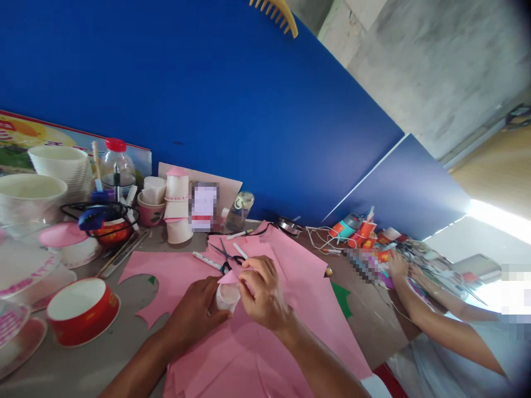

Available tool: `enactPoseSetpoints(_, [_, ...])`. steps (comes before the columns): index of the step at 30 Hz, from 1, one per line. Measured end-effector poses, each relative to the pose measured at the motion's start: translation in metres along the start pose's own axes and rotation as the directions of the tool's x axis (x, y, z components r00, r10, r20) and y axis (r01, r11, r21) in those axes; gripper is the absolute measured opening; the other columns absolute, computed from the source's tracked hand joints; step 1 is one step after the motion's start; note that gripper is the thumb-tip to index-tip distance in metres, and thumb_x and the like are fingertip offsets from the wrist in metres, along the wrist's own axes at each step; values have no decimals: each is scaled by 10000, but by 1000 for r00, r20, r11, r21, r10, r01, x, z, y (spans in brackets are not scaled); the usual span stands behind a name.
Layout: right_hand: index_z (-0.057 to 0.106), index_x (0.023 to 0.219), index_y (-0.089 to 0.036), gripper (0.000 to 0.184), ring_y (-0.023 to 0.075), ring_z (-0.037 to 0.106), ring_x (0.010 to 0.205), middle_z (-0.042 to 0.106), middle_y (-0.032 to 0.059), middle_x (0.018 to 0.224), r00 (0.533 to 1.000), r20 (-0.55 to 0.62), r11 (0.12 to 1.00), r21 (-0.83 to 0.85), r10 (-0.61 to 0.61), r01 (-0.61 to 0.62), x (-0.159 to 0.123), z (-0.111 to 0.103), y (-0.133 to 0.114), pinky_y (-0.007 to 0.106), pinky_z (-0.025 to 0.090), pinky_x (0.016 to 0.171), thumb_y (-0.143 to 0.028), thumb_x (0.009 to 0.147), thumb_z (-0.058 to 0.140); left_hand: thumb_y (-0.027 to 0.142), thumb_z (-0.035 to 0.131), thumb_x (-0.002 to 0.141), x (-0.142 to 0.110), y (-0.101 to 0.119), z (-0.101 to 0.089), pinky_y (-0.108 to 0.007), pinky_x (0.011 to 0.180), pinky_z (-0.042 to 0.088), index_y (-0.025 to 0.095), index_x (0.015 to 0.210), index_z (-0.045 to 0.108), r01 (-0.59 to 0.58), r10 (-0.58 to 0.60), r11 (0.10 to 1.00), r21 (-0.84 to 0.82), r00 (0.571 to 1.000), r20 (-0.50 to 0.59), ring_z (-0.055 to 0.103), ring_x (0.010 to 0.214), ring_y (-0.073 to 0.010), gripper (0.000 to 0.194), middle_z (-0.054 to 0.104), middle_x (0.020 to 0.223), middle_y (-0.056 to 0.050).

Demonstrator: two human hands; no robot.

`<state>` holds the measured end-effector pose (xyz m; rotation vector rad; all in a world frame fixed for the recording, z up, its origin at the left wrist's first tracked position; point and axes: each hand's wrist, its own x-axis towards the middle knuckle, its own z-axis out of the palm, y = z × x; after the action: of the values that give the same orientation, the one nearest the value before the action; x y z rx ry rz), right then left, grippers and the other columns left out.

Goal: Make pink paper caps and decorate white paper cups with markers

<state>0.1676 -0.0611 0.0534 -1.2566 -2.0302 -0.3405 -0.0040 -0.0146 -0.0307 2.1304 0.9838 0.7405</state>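
My left hand (202, 305) is wrapped round a small white paper cup (228, 298) over the pink paper sheets (307, 331). A small piece of pink paper (228, 277) lies across the top of the cup. My right hand (263, 290) pinches the edge of this pink piece with thumb and fingers, at the cup's right side. Just beyond the hands lie dark-handled scissors (226, 255) with parted blades, and a white marker pen (207, 261). Pink-topped white cups (177, 185) stand stacked further back.
At the left are a red paper bowl (83, 312), stacked white bowls (62, 168) and a red-capped jar (117, 163). A phone (203, 207) and a glass bottle (240, 211) stand by the blue partition (207, 99). Another person's hands (399, 270) work at the right.
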Motion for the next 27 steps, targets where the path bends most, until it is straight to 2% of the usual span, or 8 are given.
enactPoseSetpoints(5, [561, 849, -214, 184, 255, 543, 1052, 567, 100, 1066, 990, 78, 992, 67, -115, 110, -5, -4, 2, 474, 448, 938, -73, 733, 549, 317, 660, 738, 1, -2, 1, -403, 900, 434, 192, 1257, 536, -9, 10, 1000, -16, 1000, 9, 584, 1023, -288, 548, 664, 1058, -100])
enactPoseSetpoints(9, [557, 847, -219, 182, 250, 558, 1036, 576, 97, 1072, 982, 132, 989, 83, -134, 123, -10, -7, 2, 506, 420, 980, -95, 714, 563, 328, 672, 720, 3, 1, -2, -380, 842, 447, 200, 1128, 595, -16, 18, 998, -54, 999, 44, 601, 941, -266, 434, 663, 1016, -85])
enactPoseSetpoints(14, [573, 845, -221, 138, 254, 556, 1068, 588, 98, 1100, 967, 193, 986, 51, -165, 158, -13, -12, 2, 519, 375, 1024, -157, 723, 577, 363, 664, 732, 2, 8, -6, -369, 809, 441, 198, 1001, 615, -15, 16, 999, -28, 999, 37, 595, 889, -256, 319, 656, 951, -70])
enactPoseSetpoints(17, [571, 827, -218, 117, 253, 564, 1034, 595, 93, 1073, 965, 177, 978, 103, -196, 179, -15, -16, 2, 521, 375, 1016, -185, 714, 571, 334, 652, 734, 1, 9, -5, -345, 747, 439, 197, 935, 613, 9, -9, 1000, -13, 999, 37, 585, 798, -231, 247, 644, 861, -47])
enactPoseSetpoints(19, [567, 852, -218, 132, 250, 573, 987, 595, 90, 1033, 976, 135, 973, 179, -173, 147, -15, -19, 2, 521, 401, 984, -223, 721, 555, 322, 660, 721, 1, 9, -5, -338, 732, 439, 197, 930, 614, 27, -26, 1000, -14, 999, 27, 578, 772, -222, 248, 638, 837, -38])
enactPoseSetpoints(23, [559, 1071, -190, 300, 270, 560, 1045, 583, 131, 1081, 994, 85, 954, 298, -73, 44, -4, -17, 4, 503, 444, 953, -351, 821, 522, 372, 665, 728, 1, 9, -5, -350, 751, 442, 193, 956, 612, 19, -19, 1000, -24, 999, 36, 585, 813, -239, 295, 641, 861, -51])
enactPoseSetpoints(27, [502, 1282, -141, 525, 275, 483, 1221, 540, 176, 1264, 979, 183, 948, 317, -95, 32, 13, -2, 6, 474, 396, 1044, -512, 922, 406, 343, 642, 748, 1, 12, -7, -352, 754, 440, 185, 1011, 591, 16, -16, 1000, -1, 999, 37, 585, 804, -237, 311, 636, 852, -44])
